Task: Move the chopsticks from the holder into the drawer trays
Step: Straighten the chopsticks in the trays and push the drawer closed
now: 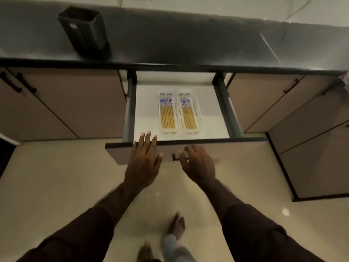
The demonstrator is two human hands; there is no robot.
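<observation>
The drawer (205,148) stands pulled out below the counter. Inside it lie two clear trays side by side, the left tray (167,112) and the right tray (188,112), each filled with several yellow chopsticks with blue-patterned tops. A black ribbed holder (84,29) stands on the counter at the far left; I cannot see into it. My left hand (144,159) lies flat on the drawer's front edge, fingers spread. My right hand (198,161) hovers at the small black handle (175,157) on the drawer front, fingers curled and holding nothing.
A dark counter top (188,44) runs across the view. Closed beige cabinet doors (71,99) flank the drawer on both sides. Glossy cream floor (56,176) lies below, with my bare foot (176,226) near the bottom middle.
</observation>
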